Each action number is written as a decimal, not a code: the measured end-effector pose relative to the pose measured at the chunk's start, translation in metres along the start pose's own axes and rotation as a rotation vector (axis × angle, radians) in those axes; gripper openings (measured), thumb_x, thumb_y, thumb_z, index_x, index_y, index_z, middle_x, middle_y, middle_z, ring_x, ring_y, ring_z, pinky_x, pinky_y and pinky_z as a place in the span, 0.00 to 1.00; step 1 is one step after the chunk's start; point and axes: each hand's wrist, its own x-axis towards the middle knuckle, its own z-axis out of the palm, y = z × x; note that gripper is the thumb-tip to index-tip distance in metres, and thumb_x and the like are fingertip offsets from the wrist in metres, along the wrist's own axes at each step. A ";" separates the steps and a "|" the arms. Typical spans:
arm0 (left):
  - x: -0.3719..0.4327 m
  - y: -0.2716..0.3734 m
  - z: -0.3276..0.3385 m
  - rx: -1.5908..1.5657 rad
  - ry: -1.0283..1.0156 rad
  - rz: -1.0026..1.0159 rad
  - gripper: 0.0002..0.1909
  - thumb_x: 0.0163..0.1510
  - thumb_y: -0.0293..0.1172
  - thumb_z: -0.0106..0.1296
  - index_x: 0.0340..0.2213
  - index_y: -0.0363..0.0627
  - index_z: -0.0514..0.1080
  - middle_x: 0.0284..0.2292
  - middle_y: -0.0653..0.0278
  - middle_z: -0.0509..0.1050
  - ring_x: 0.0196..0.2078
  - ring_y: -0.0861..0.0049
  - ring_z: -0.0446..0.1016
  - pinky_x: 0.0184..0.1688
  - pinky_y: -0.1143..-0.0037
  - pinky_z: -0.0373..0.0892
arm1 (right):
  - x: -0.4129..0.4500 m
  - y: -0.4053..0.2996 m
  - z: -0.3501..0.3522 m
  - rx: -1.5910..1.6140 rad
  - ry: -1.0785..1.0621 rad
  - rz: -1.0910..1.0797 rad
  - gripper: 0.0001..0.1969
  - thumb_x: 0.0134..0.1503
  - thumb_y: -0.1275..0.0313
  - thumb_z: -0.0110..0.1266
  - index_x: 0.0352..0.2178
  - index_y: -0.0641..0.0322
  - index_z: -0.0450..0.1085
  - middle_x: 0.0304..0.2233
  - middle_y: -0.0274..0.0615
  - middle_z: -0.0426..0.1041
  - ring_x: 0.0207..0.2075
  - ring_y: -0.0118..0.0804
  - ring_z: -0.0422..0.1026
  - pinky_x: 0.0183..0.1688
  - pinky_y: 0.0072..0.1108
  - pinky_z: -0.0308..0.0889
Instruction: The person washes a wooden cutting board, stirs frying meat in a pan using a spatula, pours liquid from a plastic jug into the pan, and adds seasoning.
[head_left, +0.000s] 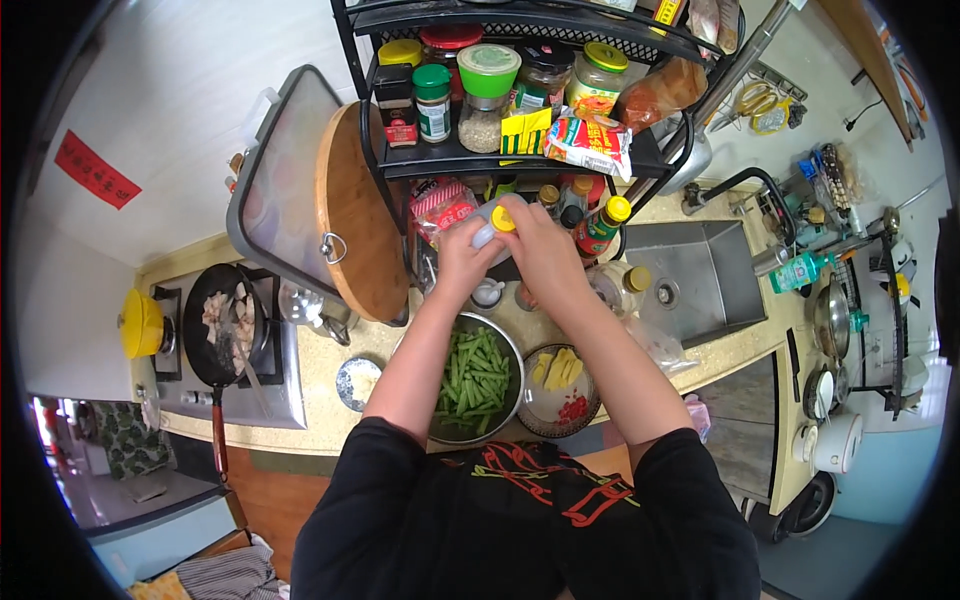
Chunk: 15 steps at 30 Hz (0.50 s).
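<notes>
Both hands meet over the back of the counter, around a small pale plastic bottle (487, 234) with a yellow cap (503, 218). My left hand (459, 253) grips the bottle's body. The fingers of my right hand (541, 246) are at the cap; whether it is loose cannot be told. Below my forearms, a metal bowl (517, 390) holds cut green beans (478, 379). Beside it, a patterned plate (534, 409) carries sliced ginger (559, 370) and chopped red chili (574, 407). A small dish (349, 384) with pale chopped pieces stands to the left of my left forearm.
At left, a wok (196, 330) with pale meat pieces (234, 322) and a spatula sits on the stove. A round wooden board (364, 217) leans beside a black rack (450, 166) of jars. An oil bottle (619, 285) stands near the steel sink (697, 259).
</notes>
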 end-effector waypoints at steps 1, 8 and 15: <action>0.001 -0.005 0.004 -0.030 -0.003 -0.034 0.11 0.43 0.30 0.62 0.24 0.37 0.71 0.21 0.53 0.72 0.24 0.59 0.73 0.28 0.70 0.67 | 0.002 0.006 0.006 -0.032 0.003 0.020 0.20 0.55 0.73 0.53 0.50 0.56 0.62 0.36 0.50 0.69 0.36 0.57 0.71 0.37 0.36 0.68; 0.003 -0.034 0.028 -0.006 0.120 -0.079 0.10 0.48 0.30 0.58 0.25 0.37 0.69 0.22 0.51 0.72 0.24 0.55 0.72 0.28 0.68 0.67 | 0.009 0.027 0.040 -0.111 0.009 0.045 0.25 0.55 0.76 0.52 0.55 0.60 0.59 0.39 0.52 0.66 0.40 0.56 0.70 0.42 0.35 0.67; 0.021 -0.029 0.042 0.086 0.146 -0.094 0.10 0.50 0.31 0.57 0.27 0.39 0.69 0.24 0.48 0.73 0.28 0.49 0.73 0.29 0.63 0.67 | 0.000 0.033 0.047 -0.003 0.036 0.057 0.30 0.56 0.77 0.49 0.60 0.65 0.52 0.50 0.60 0.62 0.50 0.58 0.65 0.53 0.33 0.63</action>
